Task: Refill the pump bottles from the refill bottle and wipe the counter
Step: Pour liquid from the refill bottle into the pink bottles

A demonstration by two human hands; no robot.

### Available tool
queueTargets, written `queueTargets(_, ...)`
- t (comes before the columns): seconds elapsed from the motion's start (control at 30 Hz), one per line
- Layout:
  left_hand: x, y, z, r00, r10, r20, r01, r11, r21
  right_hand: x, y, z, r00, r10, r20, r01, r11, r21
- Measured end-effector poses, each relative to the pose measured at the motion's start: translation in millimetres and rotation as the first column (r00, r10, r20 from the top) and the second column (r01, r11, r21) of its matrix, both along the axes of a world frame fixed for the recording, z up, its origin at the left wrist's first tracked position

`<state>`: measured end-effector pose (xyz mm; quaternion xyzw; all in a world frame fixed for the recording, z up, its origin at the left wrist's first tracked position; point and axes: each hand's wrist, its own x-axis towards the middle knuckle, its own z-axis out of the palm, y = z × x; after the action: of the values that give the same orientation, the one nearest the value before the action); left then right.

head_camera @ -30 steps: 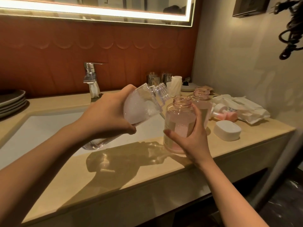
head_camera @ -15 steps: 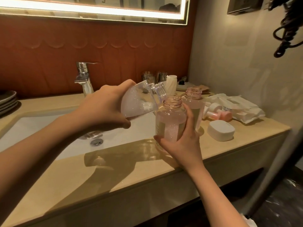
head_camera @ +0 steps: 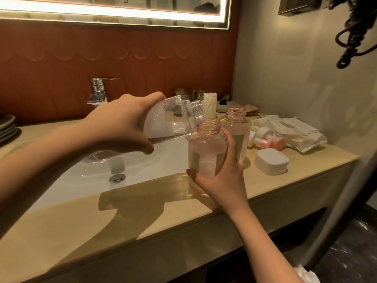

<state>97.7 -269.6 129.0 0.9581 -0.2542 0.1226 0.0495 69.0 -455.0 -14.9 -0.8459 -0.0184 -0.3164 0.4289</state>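
We held the clear refill bottle [head_camera: 167, 123] in our left grip [head_camera: 122, 127], fingers and thumb wrapped round its body. It was tipped almost flat above the right part of the sink [head_camera: 81, 180], with foamy liquid lying along its lower side. Its neck sat at the open mouth of the near pump bottle [head_camera: 206, 152]; we could not tell whether it touched the rim. Our right grip [head_camera: 222, 180] was curled round the lower body of that pump bottle, which stood upright on the bench [head_camera: 142, 217] just right of the sink, partly filled with pinkish liquid. A second pump bottle [head_camera: 237, 127], also open at the top, stood just behind it, slightly farther right of the sink. The pump heads [head_camera: 267, 140] lay on their sides well right of the sink, near a white lidded box [head_camera: 271, 161] and against a crumpled white packet [head_camera: 295, 133]. The tap [head_camera: 99, 92] stood behind the sink, and stacked plates [head_camera: 7, 125] sat to its far left.
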Motion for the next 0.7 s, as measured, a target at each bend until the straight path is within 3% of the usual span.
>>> queueTargets(0.7, -4.3, -5.1, 17.0, 0.997, 0.063, -0.052, -0.057, 0.993, 0.105, 1.4, -1.2, -2.4, 1.0, 0.011, 0.015, -0.011, 1.0, 0.001)
